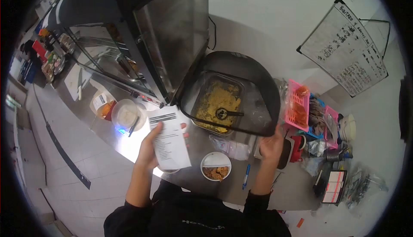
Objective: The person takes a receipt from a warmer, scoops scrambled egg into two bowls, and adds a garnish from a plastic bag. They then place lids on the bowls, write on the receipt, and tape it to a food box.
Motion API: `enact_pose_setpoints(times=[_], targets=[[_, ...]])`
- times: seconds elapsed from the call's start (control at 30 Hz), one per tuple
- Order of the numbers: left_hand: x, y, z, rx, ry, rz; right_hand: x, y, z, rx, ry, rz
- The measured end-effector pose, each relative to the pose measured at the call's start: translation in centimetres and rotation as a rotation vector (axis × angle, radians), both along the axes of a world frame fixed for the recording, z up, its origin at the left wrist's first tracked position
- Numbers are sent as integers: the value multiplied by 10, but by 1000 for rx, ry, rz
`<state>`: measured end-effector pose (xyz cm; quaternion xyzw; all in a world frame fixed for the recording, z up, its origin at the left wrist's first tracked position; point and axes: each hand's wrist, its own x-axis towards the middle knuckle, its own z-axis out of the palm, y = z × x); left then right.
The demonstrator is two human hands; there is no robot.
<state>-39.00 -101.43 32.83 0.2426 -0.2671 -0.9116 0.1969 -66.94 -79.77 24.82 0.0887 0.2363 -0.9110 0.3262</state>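
My left hand (149,149) is closed on a printed paper sheet (171,142), thumb on the front and fingertips showing at its right edge. My right hand (272,146) is closed on the rim of the open dark-framed door (275,103) of the food warmer (170,43). Seen through the door is a clear tray (244,91) of yellow, grainy food (218,97), with a black spoon (232,114) lying in it. Nearer my body stands a round white bowl (203,169) with brown food pieces in one half.
A blue pen (246,176) and a plastic bag (232,148) lie on the counter. Pink baskets (297,103) of packets, a red tape dispenser (297,149) and a screen (334,187) stand right. Left are a clear tub (127,113) and a knife (80,86). A whiteboard (346,47) hangs on the wall.
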Motion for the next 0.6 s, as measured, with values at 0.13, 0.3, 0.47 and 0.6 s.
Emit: enact_pose_setpoints(times=[0.13,0.3,0.47,0.6], targets=[[12,-3,-20,-38,-47,58,-26,-9,70,-243,134,-24],[10,-4,-28,52,-61,38,-55,-58,117,-409,244,106],[-4,2,-50,146,-136,43,-81,-116,147,-343,278,-87],[-7,5,-112,273,-248,23,-83,-139,102,-43,791,43]])
